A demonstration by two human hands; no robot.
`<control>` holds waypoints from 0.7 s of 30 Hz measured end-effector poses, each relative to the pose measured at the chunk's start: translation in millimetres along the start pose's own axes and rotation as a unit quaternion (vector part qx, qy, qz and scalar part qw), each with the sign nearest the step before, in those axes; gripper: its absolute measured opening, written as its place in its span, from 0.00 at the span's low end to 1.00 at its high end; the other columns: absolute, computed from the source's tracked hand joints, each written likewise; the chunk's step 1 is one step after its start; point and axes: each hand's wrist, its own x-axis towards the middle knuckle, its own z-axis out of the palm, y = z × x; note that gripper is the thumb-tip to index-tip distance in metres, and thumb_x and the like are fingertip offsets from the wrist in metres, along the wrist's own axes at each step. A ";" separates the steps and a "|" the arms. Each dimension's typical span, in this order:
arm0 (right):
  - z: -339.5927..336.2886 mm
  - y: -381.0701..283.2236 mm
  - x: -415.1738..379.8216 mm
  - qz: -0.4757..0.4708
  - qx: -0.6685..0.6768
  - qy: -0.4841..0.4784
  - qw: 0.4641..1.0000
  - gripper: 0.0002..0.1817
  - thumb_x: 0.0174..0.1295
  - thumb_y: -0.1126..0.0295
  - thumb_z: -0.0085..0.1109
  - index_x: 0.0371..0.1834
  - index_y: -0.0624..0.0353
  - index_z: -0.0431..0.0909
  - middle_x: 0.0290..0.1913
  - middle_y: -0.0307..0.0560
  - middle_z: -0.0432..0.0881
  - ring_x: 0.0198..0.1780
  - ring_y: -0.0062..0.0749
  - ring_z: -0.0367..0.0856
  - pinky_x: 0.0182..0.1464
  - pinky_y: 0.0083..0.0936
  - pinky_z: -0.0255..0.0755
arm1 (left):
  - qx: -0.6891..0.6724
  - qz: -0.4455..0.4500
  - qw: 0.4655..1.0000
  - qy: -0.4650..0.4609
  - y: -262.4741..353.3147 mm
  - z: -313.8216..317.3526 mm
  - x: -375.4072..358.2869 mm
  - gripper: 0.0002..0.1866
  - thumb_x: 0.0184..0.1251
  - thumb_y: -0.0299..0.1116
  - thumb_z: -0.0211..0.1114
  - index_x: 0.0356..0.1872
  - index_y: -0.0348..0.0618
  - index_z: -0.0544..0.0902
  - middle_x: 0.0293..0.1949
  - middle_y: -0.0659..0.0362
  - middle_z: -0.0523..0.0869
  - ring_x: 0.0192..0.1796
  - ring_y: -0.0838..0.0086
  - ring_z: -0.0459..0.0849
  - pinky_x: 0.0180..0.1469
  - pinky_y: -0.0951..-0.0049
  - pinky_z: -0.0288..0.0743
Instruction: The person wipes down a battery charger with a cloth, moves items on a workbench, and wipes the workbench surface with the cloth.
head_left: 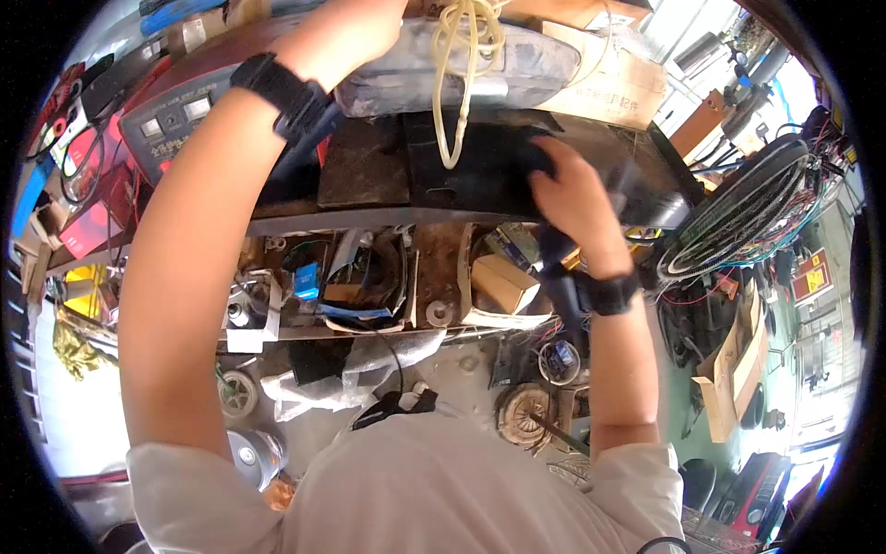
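My left hand (355,35) reaches up to the top edge of the view, over a dusty grey plastic housing (397,81). Its fingers are mostly cut off or turned away, so their grip does not show. Over the housing hangs a looped yellowish clear hose (449,120). Lower right, my right hand (577,189) is closed around a dark cloth (556,249), part of which hangs below the hand. That hand is slightly blurred, above the dark bench top (480,180).
A red machine with gauges (171,120) stands on the left of the bench. Behind the housing is a cardboard box (618,97). The shelf underneath holds open boxes with a small carton (505,283). At right are a wire-spoked round guard (738,212) and bundled cables.
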 end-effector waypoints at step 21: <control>-19.4 16.9 -15.9 -0.102 0.052 -0.014 0.993 0.17 0.45 0.81 0.54 0.41 0.63 0.80 0.43 0.58 0.81 0.49 0.54 0.79 0.56 0.38 0.73 | 0.034 -0.011 0.999 -0.030 66.1 2.8 -69.9 0.08 0.65 0.22 0.54 0.44 0.37 0.71 0.40 0.40 0.79 0.45 0.42 0.78 0.43 0.50 0.70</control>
